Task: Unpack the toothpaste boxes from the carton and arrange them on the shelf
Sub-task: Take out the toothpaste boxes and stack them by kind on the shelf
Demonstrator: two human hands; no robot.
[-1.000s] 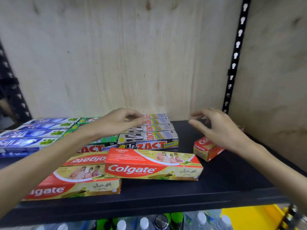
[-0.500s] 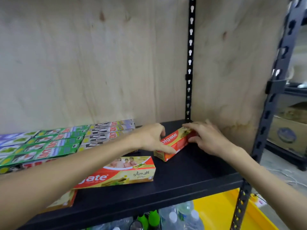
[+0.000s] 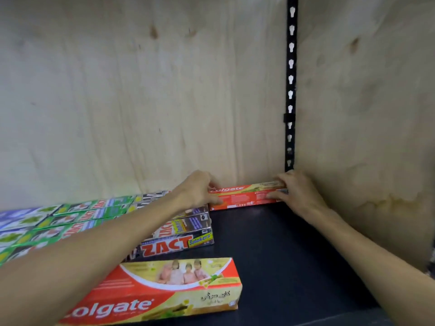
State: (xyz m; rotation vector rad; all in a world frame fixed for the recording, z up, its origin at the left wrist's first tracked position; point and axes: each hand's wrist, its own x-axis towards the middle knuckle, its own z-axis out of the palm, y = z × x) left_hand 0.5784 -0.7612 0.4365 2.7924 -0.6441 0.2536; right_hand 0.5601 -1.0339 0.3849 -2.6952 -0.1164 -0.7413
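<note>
So both hands, left hand (image 3: 197, 189) and right hand (image 3: 296, 191), are gripping a Colgate box (image 3: 244, 196) against the shelf (image 3: 282, 243) back wall; another Colgate box (image 3: 164, 288) is waiting out front, Zact boxes (image 3: 179, 241) stacked.

Shop stockroom — slotted metal shelf (image 3: 294, 250), plywood backing (image 3: 141, 102), rows of toothpaste boxes (image 3: 94, 215)

Two bare forearms, no sleeves in view. Left hand (image 3: 197, 190) and right hand (image 3: 297, 191): no rings, watch or gloves visible. Nails too small to describe.
</note>
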